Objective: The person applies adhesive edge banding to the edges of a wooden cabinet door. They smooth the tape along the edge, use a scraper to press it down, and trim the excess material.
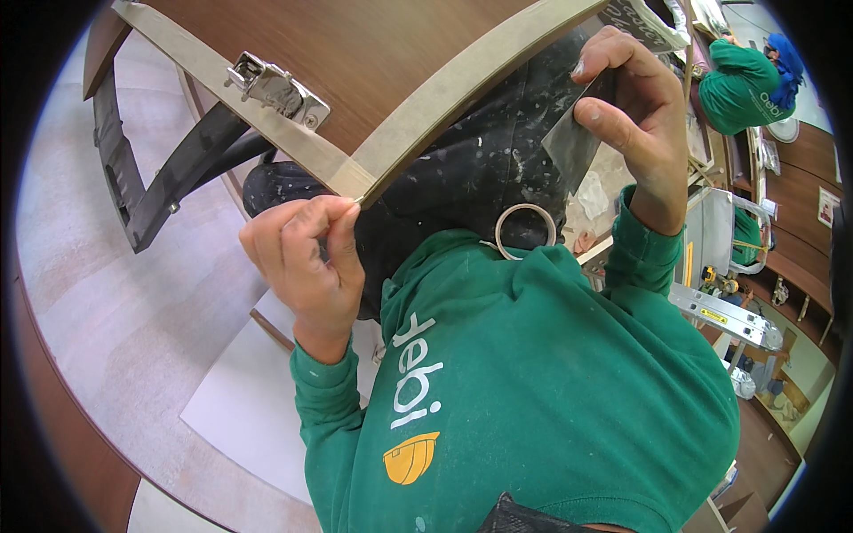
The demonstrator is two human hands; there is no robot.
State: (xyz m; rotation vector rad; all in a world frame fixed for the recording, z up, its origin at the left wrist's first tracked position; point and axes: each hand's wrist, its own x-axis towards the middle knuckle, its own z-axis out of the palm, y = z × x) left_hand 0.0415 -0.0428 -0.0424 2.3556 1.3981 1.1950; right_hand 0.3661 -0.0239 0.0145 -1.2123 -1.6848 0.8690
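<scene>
A person's green shirt [569,373] fills the lower right, both arms bent and raised from it. Pale floor [115,293] spreads along the left side. At the top, beside the person's dark, paint-flecked trousers [462,169], is a brown wooden panel [329,53] with flat, pale beige borders; one border is straight, the other gently curved, and they meet in a corner pointing toward the person.

The left hand [306,253] bends at the wrist, its grip pinched narrow right at that corner; what lies between thumb and finger is too small to tell. The right hand [635,115] is lifted beyond the curved border, its grip holding a thin grey sheet [569,142] between thumb and fingers. The hands are well apart, with trousers showing between them. A shiny metal hinge [280,93] sits on the straight border. A thin, pale ring [526,233] rests at the lap.
</scene>
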